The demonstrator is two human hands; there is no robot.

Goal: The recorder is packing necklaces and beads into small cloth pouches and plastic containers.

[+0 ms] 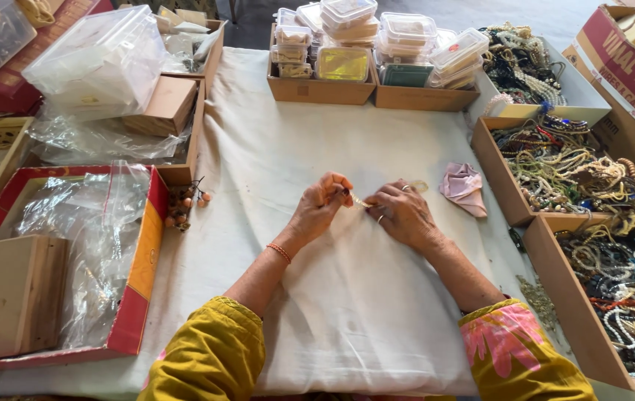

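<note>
My left hand (319, 209) and my right hand (404, 214) meet over the white cloth (347, 312) at the table's middle. Between their fingertips they pinch a small pale beaded piece (360, 201). A dark bead shows at my left fingertips. My right hand wears rings, and a loop of the piece peeks out behind it. An orange thread band circles my left wrist. Both sleeves are yellow, the right one with a pink flower print.
A folded pink cloth (463, 188) lies right of my hands. Cardboard trays of beaded necklaces (577, 167) line the right edge. Boxes of clear plastic containers (347, 63) stand at the back. A red box with plastic wrap (135, 282) and orange beads (182, 204) sit left.
</note>
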